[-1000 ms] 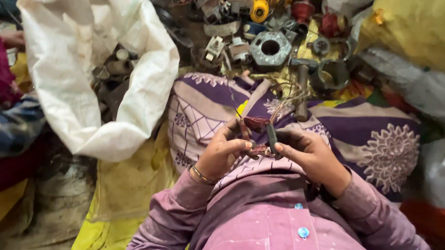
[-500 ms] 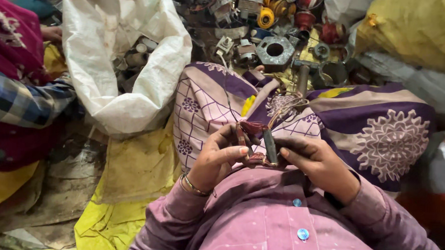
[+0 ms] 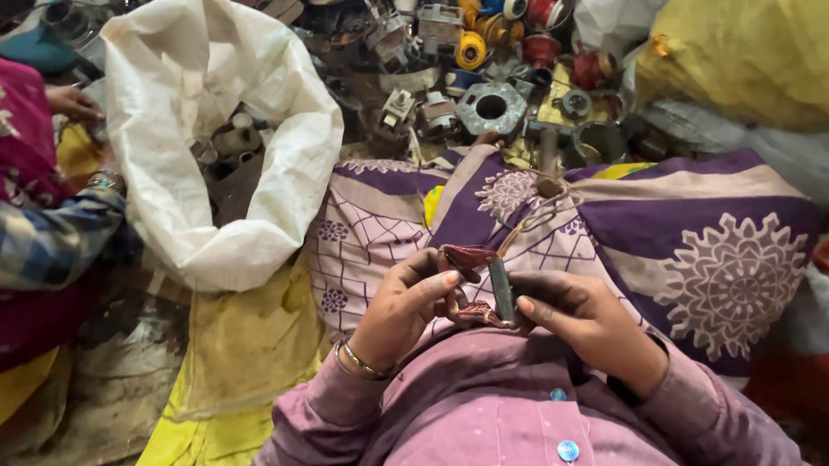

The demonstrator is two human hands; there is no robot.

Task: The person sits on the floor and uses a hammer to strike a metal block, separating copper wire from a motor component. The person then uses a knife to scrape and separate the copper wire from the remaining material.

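My left hand (image 3: 403,306) grips a small reddish-brown scrap part (image 3: 467,259) close to my chest, over my lap. My right hand (image 3: 586,317) holds a thin dark metal blade-like tool (image 3: 502,289) upright against that part. Both hands touch each other around the part. A purple and cream patterned cloth (image 3: 708,243) covers my lap under the hands, with a tangle of thin wire (image 3: 539,205) lying on it just beyond the hands.
An open white woven sack (image 3: 280,146) with metal pieces inside stands at the left. A heap of scrap motor parts and coloured spools (image 3: 494,61) lies ahead. Another person's arm in a plaid sleeve (image 3: 38,238) is at far left. A yellow sack (image 3: 760,61) sits top right.
The view has shifted slightly, moving the sack and scrap heap in frame. My hands stay together on the small part, with the tool held against it.
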